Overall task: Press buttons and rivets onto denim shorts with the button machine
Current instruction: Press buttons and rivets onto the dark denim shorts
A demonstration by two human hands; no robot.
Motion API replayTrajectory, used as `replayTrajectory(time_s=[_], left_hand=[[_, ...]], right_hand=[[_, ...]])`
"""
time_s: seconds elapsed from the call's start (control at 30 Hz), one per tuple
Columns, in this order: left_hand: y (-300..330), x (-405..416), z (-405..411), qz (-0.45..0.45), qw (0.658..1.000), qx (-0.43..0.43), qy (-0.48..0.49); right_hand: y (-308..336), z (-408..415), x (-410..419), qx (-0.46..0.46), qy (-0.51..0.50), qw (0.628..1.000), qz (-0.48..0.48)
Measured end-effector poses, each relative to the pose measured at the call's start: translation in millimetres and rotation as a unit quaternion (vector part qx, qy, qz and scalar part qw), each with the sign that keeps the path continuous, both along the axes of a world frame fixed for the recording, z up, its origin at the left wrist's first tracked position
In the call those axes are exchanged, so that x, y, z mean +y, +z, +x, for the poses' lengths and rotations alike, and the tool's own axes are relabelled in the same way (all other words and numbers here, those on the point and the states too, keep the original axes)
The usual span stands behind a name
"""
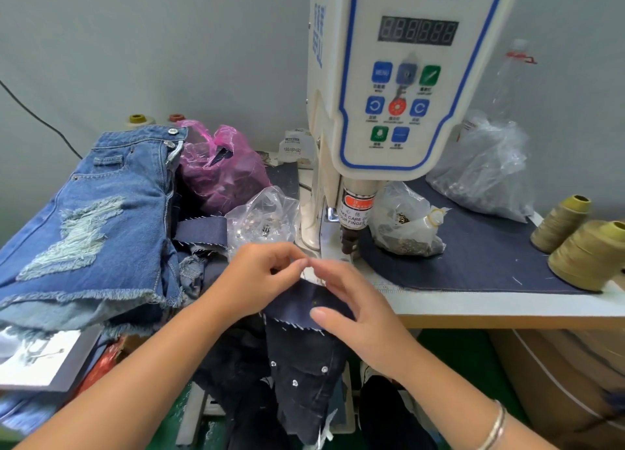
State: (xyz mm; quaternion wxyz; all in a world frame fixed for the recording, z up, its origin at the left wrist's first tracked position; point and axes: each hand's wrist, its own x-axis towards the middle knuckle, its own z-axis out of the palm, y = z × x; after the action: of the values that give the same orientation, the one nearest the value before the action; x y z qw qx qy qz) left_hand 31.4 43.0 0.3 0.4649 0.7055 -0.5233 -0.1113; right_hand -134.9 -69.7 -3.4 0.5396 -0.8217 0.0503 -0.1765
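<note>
The white servo button machine point(399, 77) stands at the table's middle, its dark press head point(350, 241) pointing down. Just in front of it, a dark denim strip point(304, 300) lies over the table edge and hangs down with several silver rivets on it. My left hand point(260, 277) pinches the strip's top edge with thumb and fingers. My right hand point(351, 304) meets it fingertip to fingertip and rests on the strip, thumb lying along the cloth. A stack of light blue ripped denim shorts point(98, 219) lies to the left.
A clear bag of metal buttons point(263, 216) and a pink bag point(220, 172) sit left of the machine. Another bag of small rivets point(406, 226) and a large clear bag point(487, 168) lie right, on dark cloth. Olive thread cones point(581, 246) stand far right.
</note>
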Motion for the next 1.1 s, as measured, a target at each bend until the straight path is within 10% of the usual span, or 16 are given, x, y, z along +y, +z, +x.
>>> replayTrajectory(time_s=[0.3, 0.6, 0.9, 1.1], left_hand=[[16, -19, -22, -0.008, 0.997, 0.024, -0.073], [-4, -29, -6, 0.075, 0.993, 0.070, -0.059], [-3, -9, 18, 0.243, 0.959, 0.086, -0.121], [-18, 3, 19, 0.135, 0.928, 0.317, -0.140]], right_hand=[[9, -5, -26, 0.220, -0.011, 0.974, 0.047], [6, -5, -52, 0.131, -0.021, 0.943, 0.304], [0, -4, -69, 0.053, -0.038, 0.942, 0.328], [-10, -13, -94, 0.069, -0.056, 0.945, 0.316]])
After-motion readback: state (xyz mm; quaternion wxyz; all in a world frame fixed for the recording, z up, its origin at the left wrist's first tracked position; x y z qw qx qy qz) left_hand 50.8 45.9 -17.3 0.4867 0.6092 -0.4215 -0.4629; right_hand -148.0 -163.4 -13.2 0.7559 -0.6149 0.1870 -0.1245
